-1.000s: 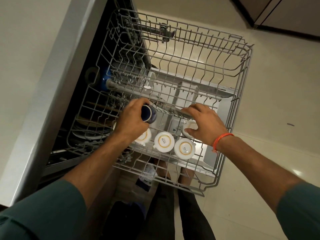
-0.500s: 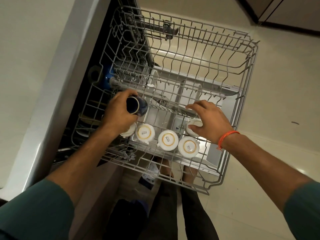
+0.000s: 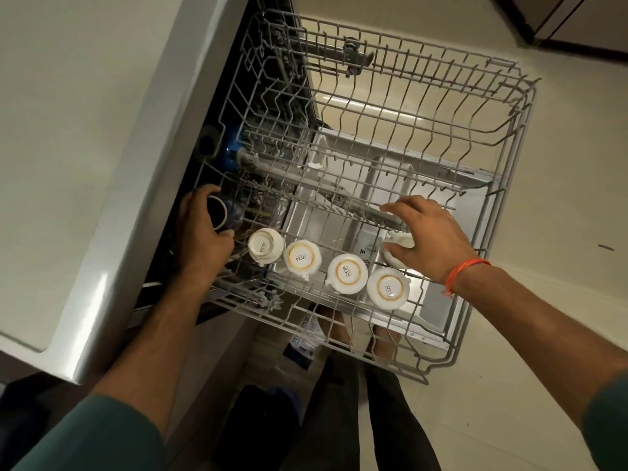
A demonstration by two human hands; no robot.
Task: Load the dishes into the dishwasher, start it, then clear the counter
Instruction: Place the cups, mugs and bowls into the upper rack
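Observation:
The grey wire upper rack [image 3: 482,107] of the dishwasher is pulled out over the open door [image 3: 438,317]. Several white cups stand upside down in a row along its near side, among them one [image 3: 302,257] and another [image 3: 387,287]. My left hand [image 3: 200,239] grips a dark blue cup [image 3: 222,212] at the rack's left edge, its mouth facing me. My right hand [image 3: 424,236] rests over another white cup [image 3: 396,248] at the rack's right, fingers curled on it.
A pale counter [image 3: 85,130] with a steel edge lies on the left above the dishwasher. Dark dishes sit in the lower rack [image 3: 258,205] under the wires. My legs [image 3: 339,402] stand on the light floor tiles below the rack.
My left hand has carried the blue cup leftward, from above the white cups to the rack's left edge. My right hand stays on its white cup.

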